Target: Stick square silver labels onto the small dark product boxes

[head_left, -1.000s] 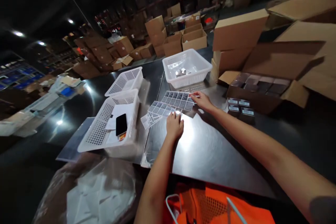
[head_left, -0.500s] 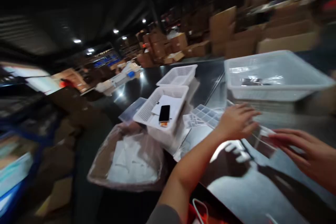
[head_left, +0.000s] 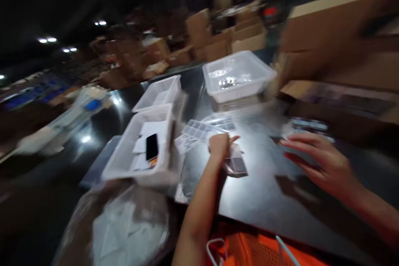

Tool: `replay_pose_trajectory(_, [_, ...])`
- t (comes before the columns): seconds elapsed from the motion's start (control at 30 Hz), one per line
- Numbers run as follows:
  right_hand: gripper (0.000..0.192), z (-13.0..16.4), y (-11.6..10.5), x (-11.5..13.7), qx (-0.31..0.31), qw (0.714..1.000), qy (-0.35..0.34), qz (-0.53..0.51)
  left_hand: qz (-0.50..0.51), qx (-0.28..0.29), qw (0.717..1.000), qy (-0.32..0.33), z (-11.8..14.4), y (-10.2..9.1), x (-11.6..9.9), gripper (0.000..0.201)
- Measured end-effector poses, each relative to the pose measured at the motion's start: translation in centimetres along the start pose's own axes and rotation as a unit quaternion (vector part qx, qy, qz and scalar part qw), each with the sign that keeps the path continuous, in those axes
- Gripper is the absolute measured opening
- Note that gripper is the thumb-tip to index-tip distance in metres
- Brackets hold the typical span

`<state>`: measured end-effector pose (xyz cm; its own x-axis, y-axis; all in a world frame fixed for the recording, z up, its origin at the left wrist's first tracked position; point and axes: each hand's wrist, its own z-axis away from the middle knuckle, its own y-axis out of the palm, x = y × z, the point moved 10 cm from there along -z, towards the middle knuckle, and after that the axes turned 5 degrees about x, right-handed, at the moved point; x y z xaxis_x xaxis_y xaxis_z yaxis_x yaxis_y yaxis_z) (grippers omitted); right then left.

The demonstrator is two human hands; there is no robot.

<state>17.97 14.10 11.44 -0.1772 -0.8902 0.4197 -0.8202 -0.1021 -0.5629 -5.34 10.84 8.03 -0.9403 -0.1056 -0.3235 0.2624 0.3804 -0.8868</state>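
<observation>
My left hand (head_left: 220, 145) is closed with its thumb stretched out, gripping a small clear plastic case (head_left: 237, 165) just above the metal table. To the right, my right hand (head_left: 321, 160) hovers over the table with thumb and fingers apart; I see nothing held between them. Just beyond it lie blurred, shiny small packs (head_left: 311, 125). A clear divided tray (head_left: 199, 130) with several compartments lies past my left hand. Left of that, a white basket (head_left: 116, 170) holds white papers and a black phone (head_left: 152, 147).
A second white basket (head_left: 157, 93) stands behind the first. A large white bin (head_left: 232, 95) with shiny packs sits at the back. White pieces fill a plastic-lined box (head_left: 75, 228) at lower left. Cardboard boxes (head_left: 330, 29) stand at the right. An orange basket (head_left: 249, 249) is below the table edge.
My view has swung to the right, with blur. My hands, close together around a clear piece before, are now apart: the left has the clear case, the right has moved away from it.
</observation>
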Motion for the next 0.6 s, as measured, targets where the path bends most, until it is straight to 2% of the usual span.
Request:
replay_pose_trajectory(0.07, [0.057,0.7,-2.6,-0.8,0.018,0.994,0.037,0.103,0.021,-0.003,1.000,0.006,-0.4,1.8,1.2,0.029])
replay_pose_trajectory(0.13, [0.069,1.0,-4.2,-3.6,0.027,0.981,0.090,0.167,0.034,-0.022,0.999,0.002,-1.2,3.2,2.4,0.032])
replay_pose_trajectory(0.2, [0.077,1.9,-4.8,-6.6,0.052,0.968,0.138,0.203,0.038,-0.054,0.998,0.000,-1.3,3.3,3.1,0.039])
replay_pose_trajectory(0.27, [0.085,2.6,-4.1,-8.5,0.095,0.957,0.168,0.218,0.038,-0.095,0.995,0.001,-0.7,2.0,3.4,0.048])
replay_pose_trajectory(0.33, [0.088,2.8,-2.3,-9.5,0.142,0.948,0.179,0.223,0.033,-0.133,0.991,0.002,0.4,0.0,3.6,0.053])
replay_pose_trajectory(0.47, [0.079,2.0,1.5,-10.4,0.214,0.932,0.162,0.245,0.023,-0.225,0.973,0.040,3.6,-4.3,2.0,0.045])
replay_pose_trajectory(0.53, [0.073,1.5,2.4,-10.6,0.218,0.930,0.152,0.255,0.016,-0.253,0.964,0.077,5.4,-5.4,0.6,0.033])
replay_pose_trajectory(0.6, [0.069,1.1,2.3,-10.1,0.177,0.945,0.130,0.242,0.011,-0.223,0.971,0.092,6.5,-5.2,0.1,0.023])
